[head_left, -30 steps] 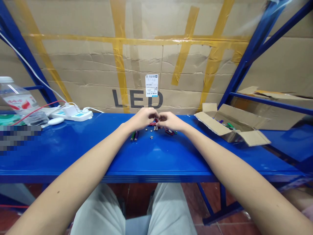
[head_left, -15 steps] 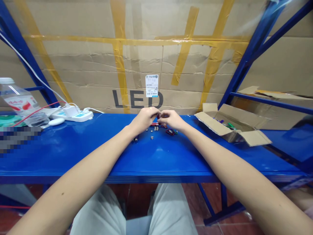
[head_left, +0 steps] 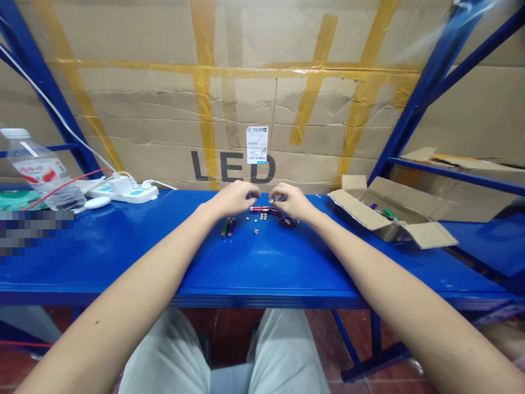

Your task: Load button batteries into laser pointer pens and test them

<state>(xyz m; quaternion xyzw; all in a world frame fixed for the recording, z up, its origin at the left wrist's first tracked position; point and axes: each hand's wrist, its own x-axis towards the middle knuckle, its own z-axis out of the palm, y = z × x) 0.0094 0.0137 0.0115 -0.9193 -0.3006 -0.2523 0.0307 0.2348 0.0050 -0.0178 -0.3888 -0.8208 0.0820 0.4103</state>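
My right hand (head_left: 292, 201) pinches a small silvery piece, seemingly a button cell (head_left: 271, 201), just above the blue table. Across from it, my left hand (head_left: 235, 198) hovers with thumb and fingers curved and apart, and nothing shows between them. A red metal tube, like a mini flashlight (head_left: 259, 209), lies below and between both hands. Close in front are several loose button cells (head_left: 263, 216). Red carabiner clips (head_left: 286, 222) rest under my right hand. A green tube (head_left: 225, 227) and a purple tube (head_left: 232, 227) lie side by side below my left wrist.
An open cardboard box (head_left: 394, 213) with small coloured items stands at the right. On the left are a power strip (head_left: 127, 191), cables and a plastic bottle (head_left: 41, 169). A large taped carton (head_left: 164, 120) forms the back, between blue shelf posts.
My hands have moved apart from where they met around a dark red piece. A silvery piece now shows in my right fingertips. The green and purple tubes have come into fuller view.
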